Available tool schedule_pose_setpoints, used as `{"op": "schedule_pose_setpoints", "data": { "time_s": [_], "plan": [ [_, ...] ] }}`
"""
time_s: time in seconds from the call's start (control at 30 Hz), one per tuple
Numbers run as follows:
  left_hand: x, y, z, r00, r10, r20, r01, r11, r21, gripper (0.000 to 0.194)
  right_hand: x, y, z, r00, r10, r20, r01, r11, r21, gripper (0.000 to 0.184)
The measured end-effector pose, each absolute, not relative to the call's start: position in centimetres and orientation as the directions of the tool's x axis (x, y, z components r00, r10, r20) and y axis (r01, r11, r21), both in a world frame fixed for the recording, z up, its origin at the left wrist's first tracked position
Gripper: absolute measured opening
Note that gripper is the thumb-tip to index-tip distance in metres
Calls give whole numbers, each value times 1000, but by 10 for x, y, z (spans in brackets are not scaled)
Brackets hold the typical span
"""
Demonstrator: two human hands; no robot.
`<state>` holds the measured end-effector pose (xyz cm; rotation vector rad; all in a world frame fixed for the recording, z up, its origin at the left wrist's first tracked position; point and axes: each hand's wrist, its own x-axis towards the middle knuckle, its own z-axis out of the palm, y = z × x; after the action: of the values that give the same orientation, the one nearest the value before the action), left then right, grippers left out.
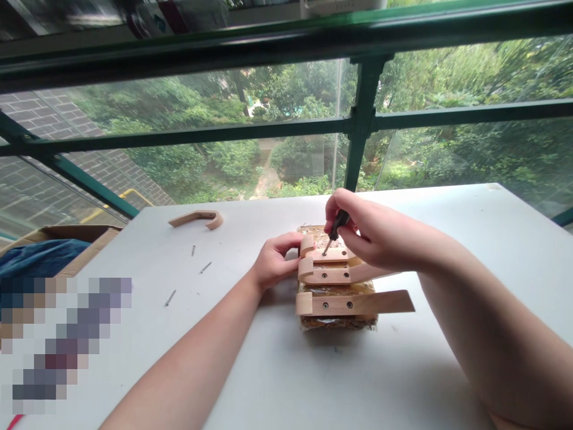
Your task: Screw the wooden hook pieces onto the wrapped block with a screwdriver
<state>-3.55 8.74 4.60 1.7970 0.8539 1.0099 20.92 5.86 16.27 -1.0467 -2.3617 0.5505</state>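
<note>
My right hand (358, 230) grips a screwdriver (339, 224) by its black handle. The screwdriver slants down, its tip at a screw in the farthest wooden hook (333, 255). At that hook's curled left end, my left hand (280, 257) is closed, thumb and fingers around it. Nearer me lie a second wooden hook (333, 276) and a third wooden hook (380, 303), each with two screw heads or holes showing. All three rest across a block wrapped in clear tape (340, 324), its far part partly hidden by my right hand.
Another wooden hook (196, 217) lies at the table's back left. Several loose screws, one of them a long screw (170, 297), are scattered left of my left hand. A cardboard box (85, 251) with blue cloth stands beyond the white table's (250, 382) left edge. Green railings (192, 138) run behind.
</note>
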Motion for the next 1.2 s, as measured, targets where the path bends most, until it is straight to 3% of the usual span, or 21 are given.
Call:
{"op": "schedule_pose_setpoints", "data": {
  "time_s": [0.37, 0.77, 0.87, 1.0, 1.1, 1.2],
  "plan": [
    [-37, 89, 44, 437, 846, 304, 129, -394, 910, 32, 217, 64, 172, -502, 824, 263, 699, 566, -438, 11],
    [-40, 91, 38, 456, 836, 306, 108, -393, 913, 33, 201, 66, 160, -347, 890, 297, 750, 453, -482, 35],
    [-40, 91, 38, 455, 835, 310, 99, -394, 914, 31, 200, 68, 157, -322, 902, 287, 760, 427, -490, 34],
    [-41, 92, 38, 466, 826, 317, 92, -402, 911, 32, 198, 71, 151, -396, 827, 400, 679, 557, -478, 9],
    [-41, 92, 39, 468, 826, 313, 102, -403, 910, 32, 197, 70, 149, -487, 738, 466, 597, 671, -439, 11],
    [-39, 90, 41, 456, 833, 315, 104, -401, 910, 31, 200, 67, 152, -571, 713, 407, 551, 700, -454, 17]
  ]
}}
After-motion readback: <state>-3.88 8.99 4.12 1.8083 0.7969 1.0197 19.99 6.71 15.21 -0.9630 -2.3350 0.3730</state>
